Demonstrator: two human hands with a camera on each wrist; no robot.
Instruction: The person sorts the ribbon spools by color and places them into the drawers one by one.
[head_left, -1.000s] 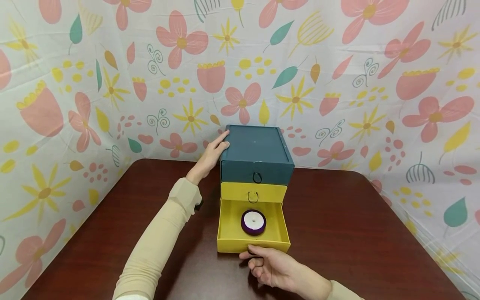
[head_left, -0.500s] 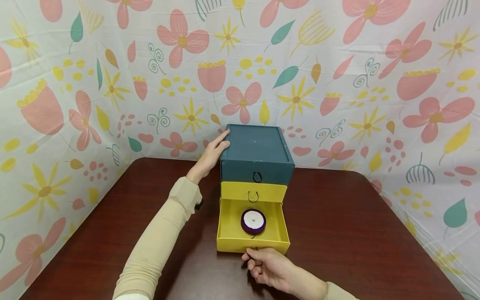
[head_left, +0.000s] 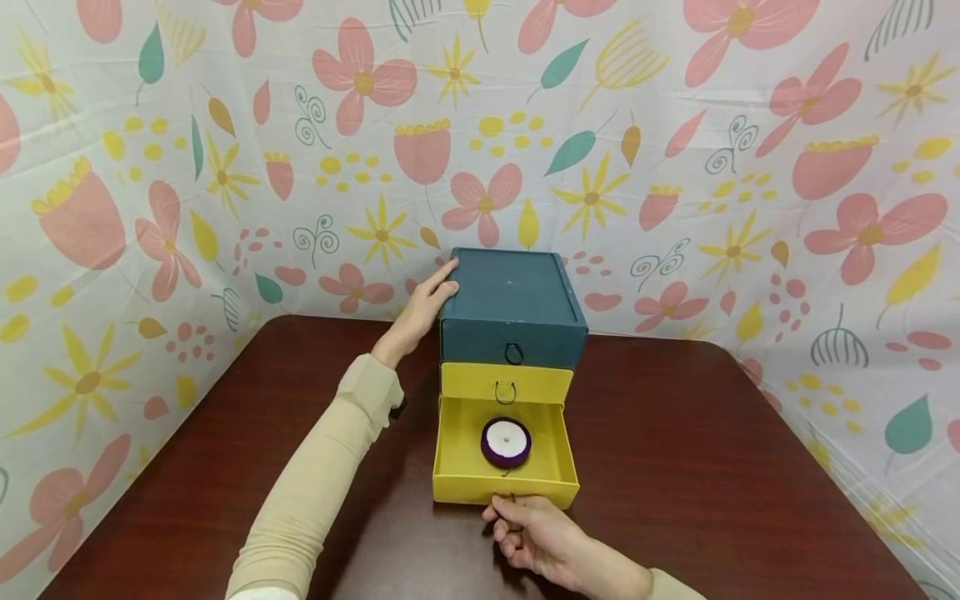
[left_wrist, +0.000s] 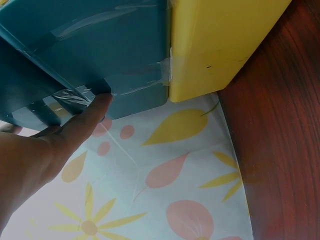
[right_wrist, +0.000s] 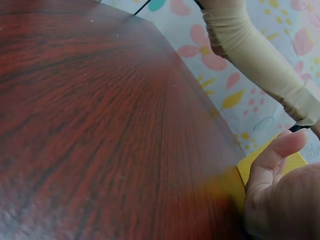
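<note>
A small drawer cabinet stands on the table, with a dark teal top box point(head_left: 513, 287) and a yellow lower part. The bottom yellow drawer point(head_left: 444, 446) is pulled out towards me. Inside it lies a purple ribbon roll point(head_left: 507, 442) with a white round face. My right hand point(head_left: 543, 537) is at the drawer's front, thumb and forefinger pinching its black cord loop point(head_left: 513, 498). My left hand point(head_left: 416, 319) rests with extended fingers against the left side and upper edge of the teal box; the left wrist view shows a fingertip point(left_wrist: 104, 100) touching its side.
Above the pulled-out drawer is a shut yellow drawer point(head_left: 472, 384) with its own cord loop. The teal front also bears a loop point(head_left: 513, 354). All stands on a dark red-brown wooden table point(head_left: 675, 450), backed by a flowered cloth point(head_left: 660, 117).
My right forefinger has drawn back slightly from under the drawer's front edge, and the fingers now close on the cord loop. The drawer, ribbon roll and left hand have hardly moved.
</note>
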